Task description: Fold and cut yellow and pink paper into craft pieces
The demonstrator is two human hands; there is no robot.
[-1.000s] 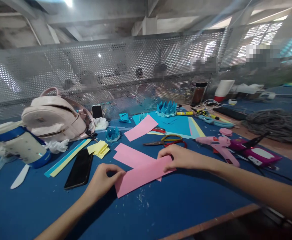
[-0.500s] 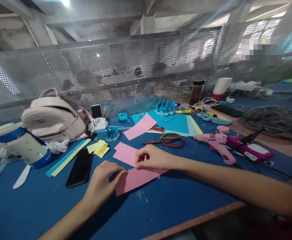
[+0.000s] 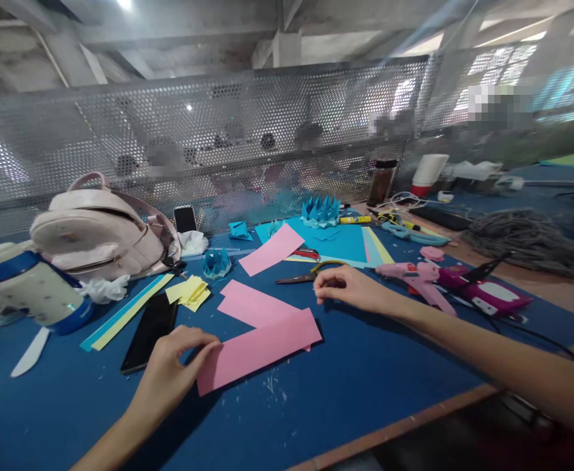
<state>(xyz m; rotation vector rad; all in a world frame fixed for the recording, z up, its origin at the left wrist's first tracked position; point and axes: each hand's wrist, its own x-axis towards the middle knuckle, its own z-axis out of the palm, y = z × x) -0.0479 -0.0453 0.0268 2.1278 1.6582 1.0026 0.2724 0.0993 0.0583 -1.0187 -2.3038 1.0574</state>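
Observation:
My left hand (image 3: 171, 369) pinches the left end of a long pink paper strip (image 3: 262, 348) that lies flat on the blue table (image 3: 345, 392). A second pink strip (image 3: 247, 302) lies under it, crossing at an angle. My right hand (image 3: 353, 289) lies with curled fingers over the handles of the yellow-and-red scissors (image 3: 302, 277), off the pink strip. The handles are mostly hidden, so I cannot tell whether it grips them.
A black phone (image 3: 150, 330), yellow folded papers (image 3: 189, 292) and yellow-blue strips (image 3: 124, 318) lie left. A pink backpack (image 3: 97, 232) and a white-blue bottle (image 3: 31, 288) stand further left. A pink glue gun (image 3: 417, 278), blue paper crowns (image 3: 322, 210) and a perforated metal screen (image 3: 218, 144) are beyond.
My right hand left the pink strip and moved back and right onto the scissors. My left hand drew the strip's end leftward and nearer to me.

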